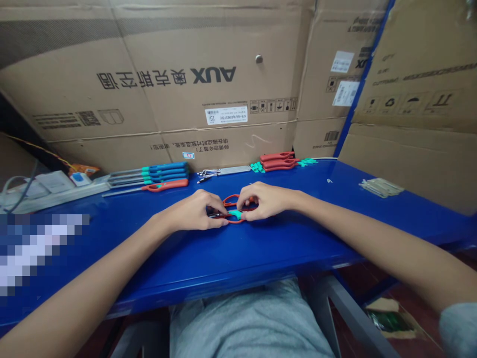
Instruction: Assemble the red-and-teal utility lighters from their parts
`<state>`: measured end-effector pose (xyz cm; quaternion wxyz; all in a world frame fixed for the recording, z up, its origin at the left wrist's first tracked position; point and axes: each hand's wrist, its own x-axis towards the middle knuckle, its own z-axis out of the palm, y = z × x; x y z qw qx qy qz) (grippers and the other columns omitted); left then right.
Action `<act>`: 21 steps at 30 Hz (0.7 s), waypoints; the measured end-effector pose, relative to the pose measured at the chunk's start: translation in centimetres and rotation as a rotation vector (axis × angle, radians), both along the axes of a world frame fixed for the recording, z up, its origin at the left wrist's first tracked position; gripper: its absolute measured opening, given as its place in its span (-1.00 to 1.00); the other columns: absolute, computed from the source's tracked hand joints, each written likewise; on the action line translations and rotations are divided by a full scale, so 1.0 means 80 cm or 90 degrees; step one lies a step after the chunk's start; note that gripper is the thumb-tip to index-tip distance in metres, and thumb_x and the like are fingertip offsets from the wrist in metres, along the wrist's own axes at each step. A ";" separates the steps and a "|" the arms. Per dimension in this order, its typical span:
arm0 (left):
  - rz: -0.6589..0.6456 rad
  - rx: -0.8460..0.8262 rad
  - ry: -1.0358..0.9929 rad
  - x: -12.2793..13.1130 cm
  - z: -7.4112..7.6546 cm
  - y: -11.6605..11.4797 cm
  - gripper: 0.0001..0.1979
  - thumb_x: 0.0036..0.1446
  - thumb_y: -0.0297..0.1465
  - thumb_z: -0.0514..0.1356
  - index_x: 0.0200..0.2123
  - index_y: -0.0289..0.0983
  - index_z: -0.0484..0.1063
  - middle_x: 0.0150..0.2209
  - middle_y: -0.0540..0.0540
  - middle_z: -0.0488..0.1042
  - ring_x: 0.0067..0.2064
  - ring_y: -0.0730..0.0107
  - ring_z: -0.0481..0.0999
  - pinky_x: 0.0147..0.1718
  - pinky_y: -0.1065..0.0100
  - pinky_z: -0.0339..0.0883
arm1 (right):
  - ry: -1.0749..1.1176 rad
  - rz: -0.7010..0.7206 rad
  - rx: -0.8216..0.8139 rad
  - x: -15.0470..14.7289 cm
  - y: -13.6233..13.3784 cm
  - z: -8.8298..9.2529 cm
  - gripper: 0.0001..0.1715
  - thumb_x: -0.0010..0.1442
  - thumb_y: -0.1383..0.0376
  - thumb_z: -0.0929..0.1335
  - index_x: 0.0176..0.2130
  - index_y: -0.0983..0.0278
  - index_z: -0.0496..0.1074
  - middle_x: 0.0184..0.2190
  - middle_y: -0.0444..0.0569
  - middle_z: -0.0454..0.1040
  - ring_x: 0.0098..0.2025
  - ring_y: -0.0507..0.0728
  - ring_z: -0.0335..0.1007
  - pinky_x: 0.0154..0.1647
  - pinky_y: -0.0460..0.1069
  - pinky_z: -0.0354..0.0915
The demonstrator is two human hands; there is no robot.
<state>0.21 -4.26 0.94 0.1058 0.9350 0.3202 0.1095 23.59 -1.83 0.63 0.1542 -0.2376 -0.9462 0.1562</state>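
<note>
Both my hands meet at the middle of the blue table (223, 258), pinched on one small tool. It has a red handle (231, 200) with a loop and a teal piece (235, 214) at its middle. My left hand (196, 211) grips its left end, where a thin metal part shows. My right hand (266, 200) is closed on its right end. The fingers hide most of the tool.
Along the back edge lie blue-handled tools (156, 172), one red-handled tool (164, 186), a metal piece (223, 171), and a stack of red handles (278, 161) with teal parts (307, 162). Pale strips (380, 186) lie at the right. Cardboard boxes (208, 79) wall the back.
</note>
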 end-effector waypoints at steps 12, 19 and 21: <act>-0.005 -0.002 -0.018 -0.002 -0.002 0.002 -0.79 0.09 -0.29 0.26 -0.26 -0.27 0.62 -0.28 -0.11 0.59 -0.29 0.36 0.54 -0.23 0.42 0.36 | -0.041 -0.017 -0.020 0.001 0.002 0.001 -0.72 0.03 0.19 0.45 -0.29 0.32 0.61 -0.24 0.01 0.54 -0.26 0.09 0.40 -0.25 -0.06 0.27; 0.004 -0.004 -0.007 -0.001 -0.001 0.000 -0.77 0.09 -0.29 0.26 -0.24 -0.27 0.62 -0.29 -0.12 0.59 -0.30 0.35 0.54 -0.25 0.42 0.36 | -0.081 -0.006 0.027 0.002 -0.002 0.006 -0.68 0.00 0.17 0.46 -0.24 0.29 0.61 -0.19 0.03 0.51 -0.22 0.13 0.40 -0.21 -0.03 0.27; 0.005 -0.005 -0.003 0.000 0.000 0.000 -0.77 0.10 -0.29 0.26 -0.24 -0.27 0.62 -0.29 -0.12 0.59 -0.30 0.35 0.54 -0.25 0.43 0.37 | -0.091 0.003 0.028 0.002 -0.003 0.008 -0.67 0.00 0.18 0.46 -0.24 0.31 0.61 -0.19 0.04 0.51 -0.22 0.13 0.39 -0.21 -0.03 0.27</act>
